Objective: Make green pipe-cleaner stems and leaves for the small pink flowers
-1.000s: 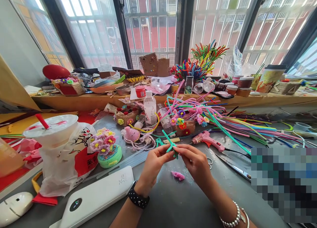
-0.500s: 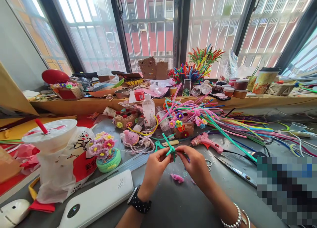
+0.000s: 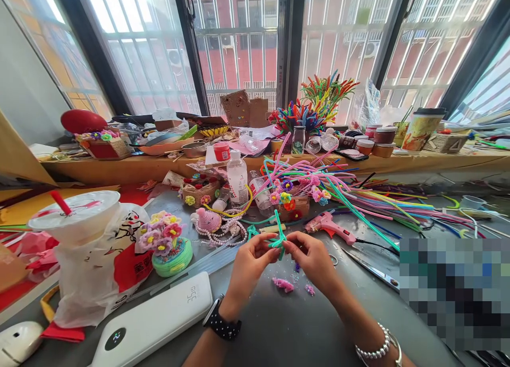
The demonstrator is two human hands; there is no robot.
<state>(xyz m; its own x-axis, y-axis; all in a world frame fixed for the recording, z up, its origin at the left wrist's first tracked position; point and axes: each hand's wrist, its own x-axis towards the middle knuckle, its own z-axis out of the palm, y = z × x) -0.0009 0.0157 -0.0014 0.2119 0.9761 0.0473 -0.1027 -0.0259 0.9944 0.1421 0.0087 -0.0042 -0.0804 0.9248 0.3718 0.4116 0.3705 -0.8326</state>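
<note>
Green fuzzy wire (image 3: 280, 231) is up over the grey desk (image 3: 279, 324). Fingers of the left hand (image 3: 252, 258) pinch one side; fingers of the right hand (image 3: 313, 258) pinch the other. One end pokes up above them.

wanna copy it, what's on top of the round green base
Fuzzy flowers in pink, yellow and purple sit on the round green base, with multicoloured specks showing beside them. The flowers cover part of its top, so whatever lies beneath them cannot be seen.
</note>
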